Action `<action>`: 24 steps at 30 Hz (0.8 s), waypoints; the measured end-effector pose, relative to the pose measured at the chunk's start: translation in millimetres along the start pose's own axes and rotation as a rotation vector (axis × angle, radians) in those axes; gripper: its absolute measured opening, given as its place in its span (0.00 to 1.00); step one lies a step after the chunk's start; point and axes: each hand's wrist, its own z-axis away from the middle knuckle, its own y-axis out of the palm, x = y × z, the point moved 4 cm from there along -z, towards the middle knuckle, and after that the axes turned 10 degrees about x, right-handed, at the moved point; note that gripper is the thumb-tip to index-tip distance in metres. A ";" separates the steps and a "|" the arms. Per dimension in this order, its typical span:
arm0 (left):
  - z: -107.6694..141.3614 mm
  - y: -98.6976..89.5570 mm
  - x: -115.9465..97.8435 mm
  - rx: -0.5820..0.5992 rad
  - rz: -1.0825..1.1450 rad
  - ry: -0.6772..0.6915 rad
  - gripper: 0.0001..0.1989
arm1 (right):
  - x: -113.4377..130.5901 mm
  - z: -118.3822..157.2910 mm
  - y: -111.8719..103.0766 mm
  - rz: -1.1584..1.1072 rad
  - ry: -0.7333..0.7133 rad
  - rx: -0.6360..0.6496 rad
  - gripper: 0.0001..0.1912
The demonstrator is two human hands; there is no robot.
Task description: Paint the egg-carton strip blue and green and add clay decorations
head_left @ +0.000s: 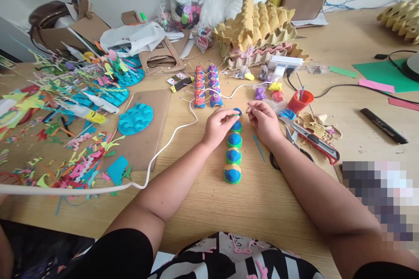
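Observation:
A strip of egg-carton cups, painted blue and green with bare tan patches, lies lengthwise in front of me on the table. My left hand is at its far end, thumb and fingers pinched together over the last cups and partly covering them. Whether it grips the strip or something small there cannot be made out. Just right of that end, my right hand is raised with its fingertips pinched; anything between them is too small to name. A thin blue stick lies below my right hand.
Two painted egg-carton caterpillars with pins stand beyond my hands. Scissors, a box cutter and a red cup are at right. Paper scraps and a blue carton piece lie left. A white cable crosses the table.

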 end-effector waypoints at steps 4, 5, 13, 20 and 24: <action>-0.1 -0.5 -2.7 -0.002 0.003 -0.004 0.15 | 4.3 4.5 7.1 0.107 -0.024 0.084 0.14; -0.1 -0.5 -3.1 -0.004 -0.001 -0.008 0.16 | 6.0 5.5 8.1 0.152 -0.035 0.091 0.16; 0.5 2.4 -4.2 0.049 -0.038 0.006 0.18 | 10.3 9.5 16.4 0.365 -0.030 0.208 0.29; 2.5 5.0 -2.0 0.073 -0.063 0.052 0.16 | 7.8 7.9 13.1 0.316 -0.057 0.158 0.29; 2.1 4.6 1.9 0.073 -0.057 0.004 0.14 | 5.8 6.0 8.5 0.217 -0.028 0.114 0.28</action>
